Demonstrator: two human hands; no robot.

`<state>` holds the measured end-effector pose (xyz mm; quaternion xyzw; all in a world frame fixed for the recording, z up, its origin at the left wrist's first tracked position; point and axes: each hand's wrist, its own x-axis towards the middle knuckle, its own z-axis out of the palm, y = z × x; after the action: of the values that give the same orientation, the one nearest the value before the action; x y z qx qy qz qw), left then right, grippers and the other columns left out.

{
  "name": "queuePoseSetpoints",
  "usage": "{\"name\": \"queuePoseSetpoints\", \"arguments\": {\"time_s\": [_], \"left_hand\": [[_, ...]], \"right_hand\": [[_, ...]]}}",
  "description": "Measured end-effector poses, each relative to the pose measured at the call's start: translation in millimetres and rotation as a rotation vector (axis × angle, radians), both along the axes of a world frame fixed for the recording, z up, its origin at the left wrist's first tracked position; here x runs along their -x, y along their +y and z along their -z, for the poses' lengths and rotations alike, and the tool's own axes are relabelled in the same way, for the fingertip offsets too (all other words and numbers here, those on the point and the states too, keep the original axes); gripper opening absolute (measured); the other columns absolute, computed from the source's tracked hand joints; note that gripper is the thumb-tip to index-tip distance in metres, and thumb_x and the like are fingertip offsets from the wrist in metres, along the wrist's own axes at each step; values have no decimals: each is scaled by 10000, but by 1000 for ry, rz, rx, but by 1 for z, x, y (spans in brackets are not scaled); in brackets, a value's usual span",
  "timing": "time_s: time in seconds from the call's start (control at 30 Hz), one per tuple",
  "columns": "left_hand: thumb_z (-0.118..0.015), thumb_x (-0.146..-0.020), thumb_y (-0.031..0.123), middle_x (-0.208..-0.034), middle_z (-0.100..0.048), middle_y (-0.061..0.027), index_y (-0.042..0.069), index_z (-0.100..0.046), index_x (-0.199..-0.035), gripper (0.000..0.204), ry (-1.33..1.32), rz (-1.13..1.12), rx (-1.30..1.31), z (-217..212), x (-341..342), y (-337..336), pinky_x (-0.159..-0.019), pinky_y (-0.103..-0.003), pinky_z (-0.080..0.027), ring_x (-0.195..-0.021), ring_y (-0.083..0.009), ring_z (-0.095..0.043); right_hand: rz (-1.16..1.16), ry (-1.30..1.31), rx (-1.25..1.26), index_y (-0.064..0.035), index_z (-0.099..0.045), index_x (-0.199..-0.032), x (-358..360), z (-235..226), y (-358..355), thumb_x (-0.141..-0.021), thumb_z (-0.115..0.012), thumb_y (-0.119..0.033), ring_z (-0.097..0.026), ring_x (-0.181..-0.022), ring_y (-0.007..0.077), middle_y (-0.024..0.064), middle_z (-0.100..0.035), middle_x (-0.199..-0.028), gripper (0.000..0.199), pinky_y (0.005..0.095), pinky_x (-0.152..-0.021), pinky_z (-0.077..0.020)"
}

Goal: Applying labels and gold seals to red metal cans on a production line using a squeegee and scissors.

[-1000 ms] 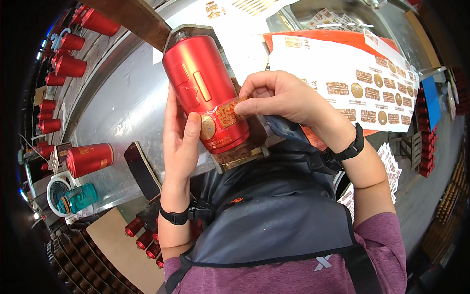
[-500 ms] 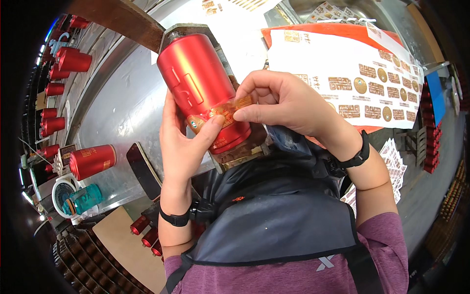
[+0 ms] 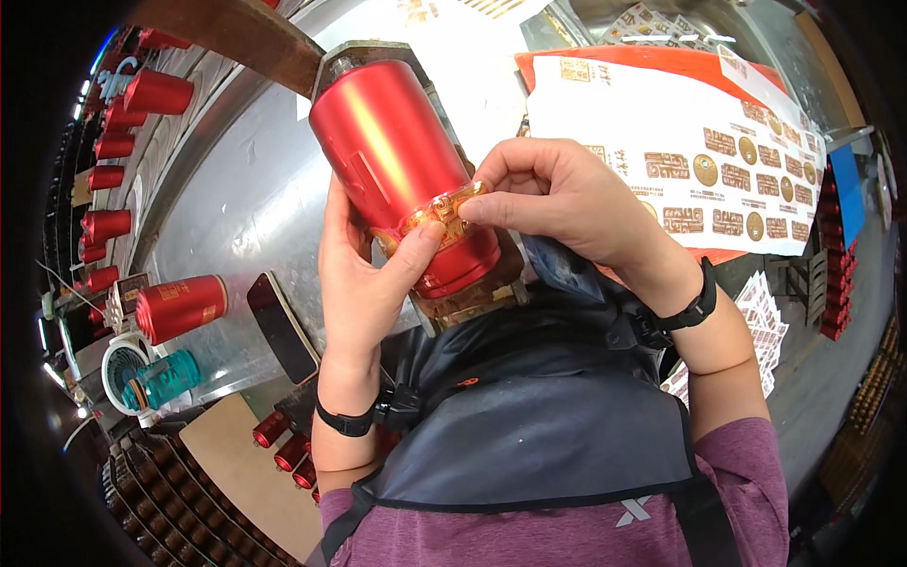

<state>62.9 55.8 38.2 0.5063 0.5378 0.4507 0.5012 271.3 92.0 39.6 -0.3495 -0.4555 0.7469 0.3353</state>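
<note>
The left of the room is taken up by a shiny silver-grey sheet-metal worktable [image 3: 213, 231], by whose surface pale light is reflected. At the lower left, dark brown tiered racks [image 3: 170, 491] are bordered by a flat tan board [image 3: 236, 458], and small bright white lights [image 3: 54, 376] are seen near the rim. At the right, a grey floor [image 3: 803, 373] is shown, with a grey slatted stand [image 3: 811, 286] and a flat blue panel [image 3: 845, 194] placed near each other.
</note>
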Motion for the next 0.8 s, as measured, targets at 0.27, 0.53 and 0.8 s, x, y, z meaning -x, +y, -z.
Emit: {"name": "queuePoseSetpoints", "arguments": {"time_s": [0.27,0.53,0.8], "left_hand": [[-719,-813,49,-1286,-544,-117,-8,-336,-1430,728,-82,2,15,0,2,-2,-1020,-346,-421,-1176,-192,-543],[-683,-843,45,-1284,-547,-116,-7,-345,-1416,668,-120,31,1,-3,1,-2,-1017,-343,-424,-1171,-184,-546],[-669,-892,95,-1242,-576,-110,-4,-399,-1368,556,-168,-4,8,-3,-3,-1,-996,-325,-433,-1143,-172,-555]], "right_hand": [[9,40,1,3,-664,-893,3,3,-1,-875,-710,-153,-577,-725,39,5,-655,-799,164,187,-639,-452],[-26,36,3,-7,-627,-920,2,3,1,-895,-678,-75,-616,-746,41,13,-662,-825,89,172,-670,-474],[-1,32,6,2,-663,-894,2,1,0,-861,-718,-146,-602,-743,58,27,-673,-814,161,202,-666,-478]]}}
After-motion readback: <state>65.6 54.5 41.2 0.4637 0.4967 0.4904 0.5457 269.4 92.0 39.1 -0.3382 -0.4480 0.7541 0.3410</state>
